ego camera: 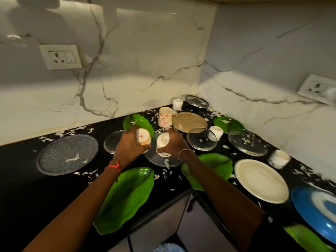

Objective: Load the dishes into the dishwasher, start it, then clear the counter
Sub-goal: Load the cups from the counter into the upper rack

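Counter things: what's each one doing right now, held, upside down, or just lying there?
left hand, gripping a small white cup, lifted and tipped
right hand, gripping a second white cup, also tipped
flowered cup, looks upside down on the counter
white plate, lying flat, nothing on it
long green plate, flat, overhanging the counter edge

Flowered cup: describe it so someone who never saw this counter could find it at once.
Find the corner where the two marble walls meet above the black counter. Just in front of it, left of the round tan plate, stands the flowered cup. It alone carries pink flowers; the small cups around it are white.
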The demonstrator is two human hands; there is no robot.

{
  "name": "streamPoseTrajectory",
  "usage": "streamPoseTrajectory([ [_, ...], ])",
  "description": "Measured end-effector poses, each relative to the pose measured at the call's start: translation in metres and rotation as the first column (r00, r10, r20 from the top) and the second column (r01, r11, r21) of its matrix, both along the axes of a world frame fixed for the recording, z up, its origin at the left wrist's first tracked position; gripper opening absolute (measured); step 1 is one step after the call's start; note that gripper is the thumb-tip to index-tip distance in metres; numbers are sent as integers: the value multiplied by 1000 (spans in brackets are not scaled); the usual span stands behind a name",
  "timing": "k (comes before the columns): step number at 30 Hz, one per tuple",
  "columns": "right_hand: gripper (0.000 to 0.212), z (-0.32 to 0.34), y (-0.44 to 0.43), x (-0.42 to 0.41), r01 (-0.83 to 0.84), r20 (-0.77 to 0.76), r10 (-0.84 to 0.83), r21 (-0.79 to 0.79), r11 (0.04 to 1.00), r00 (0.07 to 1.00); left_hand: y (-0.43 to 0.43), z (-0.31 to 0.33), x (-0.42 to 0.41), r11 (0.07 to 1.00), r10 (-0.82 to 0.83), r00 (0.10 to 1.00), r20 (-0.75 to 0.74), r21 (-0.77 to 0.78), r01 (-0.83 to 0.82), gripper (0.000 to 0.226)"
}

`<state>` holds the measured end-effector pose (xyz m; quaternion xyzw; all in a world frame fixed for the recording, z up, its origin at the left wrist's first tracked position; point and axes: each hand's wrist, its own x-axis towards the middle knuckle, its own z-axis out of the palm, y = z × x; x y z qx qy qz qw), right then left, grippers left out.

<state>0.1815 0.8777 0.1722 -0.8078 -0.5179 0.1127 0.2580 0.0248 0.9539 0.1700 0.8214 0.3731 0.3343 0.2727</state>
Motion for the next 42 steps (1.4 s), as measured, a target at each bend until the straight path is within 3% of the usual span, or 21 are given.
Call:
streamPoseTrajectory([
  [5, 87, -12, -77, -14, 114, -27, -113, 10, 993, 993, -54, -9, 0, 981, -189, 982, 5, -42, 189, 61],
  [12, 64, -22, -186, -78, 296, 9, -296, -94, 951, 955, -132, -32, -35, 917, -398, 917, -13, -17, 397, 56],
  [15, 66, -32, -232, -111, 398, -32, -404, -110, 911, 914, -163, -45, -62, 872, -489, 872, -11, -17, 489, 56],
  [23, 73, -58, -338, -188, 622, -117, -644, -175, 763, 756, -236, -63, -117, 734, -676, 730, -98, -175, 656, 64],
  [35, 69, -91, -458, -254, 785, -197, -815, -220, 579, 546, -340, -96, -131, 538, -842, 508, -181, -216, 815, 66],
  [42, 70, -106, -542, -298, 865, -220, -897, -254, 432, 383, -423, -112, -141, 381, -918, 327, -222, -273, 883, 68],
])
